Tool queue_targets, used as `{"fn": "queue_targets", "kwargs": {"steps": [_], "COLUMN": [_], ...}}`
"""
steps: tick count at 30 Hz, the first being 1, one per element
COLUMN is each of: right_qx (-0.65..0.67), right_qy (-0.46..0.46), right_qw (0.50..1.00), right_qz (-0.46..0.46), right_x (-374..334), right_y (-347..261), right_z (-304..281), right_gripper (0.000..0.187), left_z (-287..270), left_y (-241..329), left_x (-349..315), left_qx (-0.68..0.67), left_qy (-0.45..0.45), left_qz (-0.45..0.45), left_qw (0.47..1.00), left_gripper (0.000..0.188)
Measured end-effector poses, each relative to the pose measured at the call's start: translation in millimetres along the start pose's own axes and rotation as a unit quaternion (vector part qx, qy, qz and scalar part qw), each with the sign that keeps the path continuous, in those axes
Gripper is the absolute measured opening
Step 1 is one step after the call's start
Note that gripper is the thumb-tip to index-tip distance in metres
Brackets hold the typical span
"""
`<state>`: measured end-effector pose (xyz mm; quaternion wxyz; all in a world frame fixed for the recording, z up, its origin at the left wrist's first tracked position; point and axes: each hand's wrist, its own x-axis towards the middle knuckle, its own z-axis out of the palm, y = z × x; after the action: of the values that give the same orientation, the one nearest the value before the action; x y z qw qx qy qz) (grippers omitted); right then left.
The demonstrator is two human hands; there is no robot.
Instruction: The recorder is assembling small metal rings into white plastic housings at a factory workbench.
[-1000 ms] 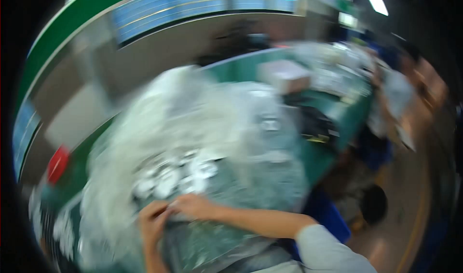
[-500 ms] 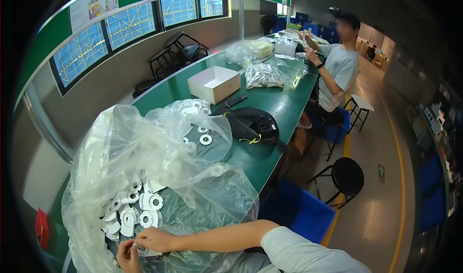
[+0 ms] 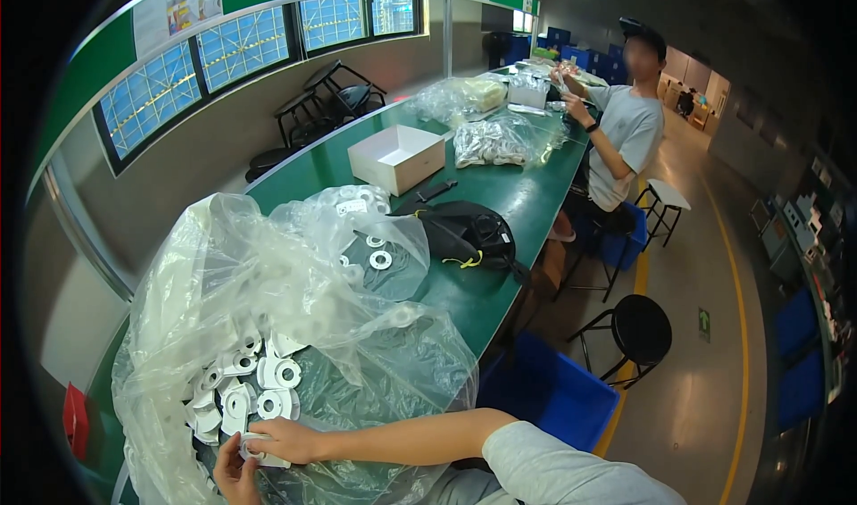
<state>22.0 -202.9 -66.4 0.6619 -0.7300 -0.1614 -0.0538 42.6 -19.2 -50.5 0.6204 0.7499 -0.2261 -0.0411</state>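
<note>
Beside the white pieces [image 3: 243,387], our left hand [image 3: 234,472] and right hand [image 3: 290,440] are gripping a ringed part [image 3: 253,448] with curled fingers; we are judging it light, stiff, smooth, best held by its rim.

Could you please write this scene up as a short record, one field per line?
Hands: left hand and right hand, both on one white part
Around the hands: loose white parts, crumpled clear plastic film
On the green table: open white box, black bag
Beside the table: blue bin, round black stool
Another person: farther along, at the table's right side
</note>
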Motion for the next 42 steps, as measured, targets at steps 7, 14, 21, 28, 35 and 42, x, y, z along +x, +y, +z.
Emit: {"fn": "queue_targets", "kwargs": {"steps": [7, 14, 21, 28, 35, 42], "right_qx": [-0.012, 0.017, -0.018, 0.008, 0.004, 0.002], "right_qy": [-0.014, -0.038, -0.037, -0.029, -0.025, -0.048], "right_qw": [1.0, 0.999, 0.997, 0.997, 0.996, 0.998], "right_qz": [-0.005, -0.035, -0.063, -0.074, -0.081, -0.03], "right_x": [1, -2, -3, -2, 0, -1], "right_y": [4, 0, 3, 4, 8, 3], "right_z": [3, 3, 5, 4, 5, 5], "right_gripper": [0.033, 0.031, 0.032, 0.031, 0.03, 0.03], "left_z": [-9, -8, -5, -5, -2, -4], "left_y": [-16, -15, -11, -13, -9, -6], "left_x": [-1, 1, 1, 3, 2, -1], "left_qx": [-0.019, 0.003, 0.001, -0.003, -0.002, -0.007], "left_qy": [0.035, 0.066, 0.053, 0.052, 0.055, 0.054], "left_qz": [-0.009, 0.015, 0.006, 0.015, 0.01, 0.0], "left_qw": [0.999, 0.998, 0.999, 0.999, 0.998, 0.999], "left_gripper": [0.032, 0.022, 0.016, 0.018, 0.021, 0.021]}}
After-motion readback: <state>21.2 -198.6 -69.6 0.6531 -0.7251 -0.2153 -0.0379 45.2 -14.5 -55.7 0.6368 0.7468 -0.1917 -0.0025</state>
